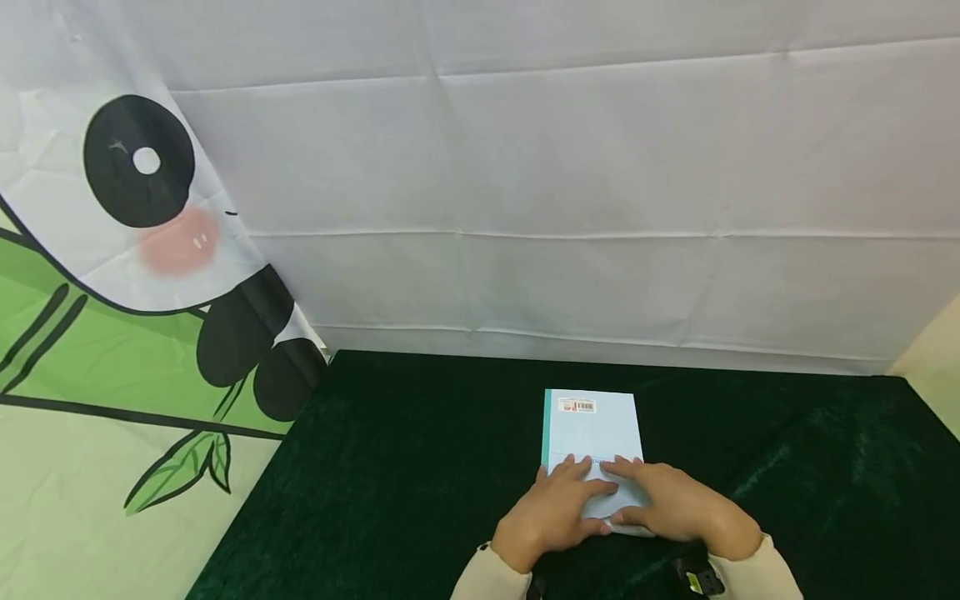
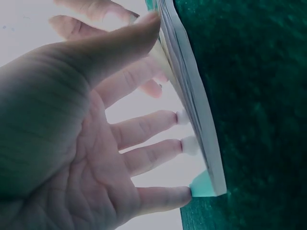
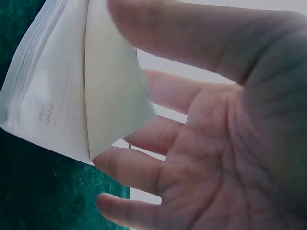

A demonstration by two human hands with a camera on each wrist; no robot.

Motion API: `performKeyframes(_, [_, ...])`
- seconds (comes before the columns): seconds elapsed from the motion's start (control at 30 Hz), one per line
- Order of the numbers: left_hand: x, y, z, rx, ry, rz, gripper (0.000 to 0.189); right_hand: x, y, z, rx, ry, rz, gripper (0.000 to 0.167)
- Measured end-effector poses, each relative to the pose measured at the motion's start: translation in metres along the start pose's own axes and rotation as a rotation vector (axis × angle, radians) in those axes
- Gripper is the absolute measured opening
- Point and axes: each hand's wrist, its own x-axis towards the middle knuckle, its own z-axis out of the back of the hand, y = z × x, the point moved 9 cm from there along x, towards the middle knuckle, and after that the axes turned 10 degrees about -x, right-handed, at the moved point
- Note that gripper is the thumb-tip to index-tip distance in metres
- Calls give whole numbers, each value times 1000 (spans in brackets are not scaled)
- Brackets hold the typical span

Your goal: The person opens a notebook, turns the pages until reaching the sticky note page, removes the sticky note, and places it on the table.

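A light blue notebook (image 1: 600, 425) with a teal spine strip lies on the dark green cloth, its barcode sticker (image 1: 577, 406) at the far end. My left hand (image 1: 558, 508) rests on its near left part, fingers spread and fairly straight on the cover, thumb by the near page edge. At the near right corner, my right hand (image 1: 678, 504) pinches the cover, thumb on the inner side and fingers outside. The right wrist view shows the lifted cover (image 3: 115, 96) bent away from a page (image 3: 57, 105) printed with "No" and "Date". Some right fingertips are hidden behind it.
The green cloth (image 1: 420, 467) covers the table around the notebook. A white hanging sheet (image 1: 570, 167) stands behind the table. On the left hangs a sheet with a cartoon panda print (image 1: 135, 275).
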Motion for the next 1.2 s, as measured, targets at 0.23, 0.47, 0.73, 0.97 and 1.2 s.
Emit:
performKeyframes(0.23, [2, 1, -1, -39, 36, 3, 41, 0, -3, 3, 39, -8, -22, 65])
performKeyframes(0.47, [2, 1, 1, -109, 46, -3, 38, -4, -8, 14, 26, -104, -32, 86])
performKeyframes(0.73, [5, 4, 8, -168, -18, 11, 43, -4, -9, 21, 39, -201, -29, 126])
performKeyframes(0.97, [5, 4, 14, -204, -70, 12, 47, -1, -17, 15, 27, -140, -88, 129])
performKeyframes(1.2, [5, 8, 21, -283, -135, 5, 50, 4, -11, 11, 50, -179, -45, 145])
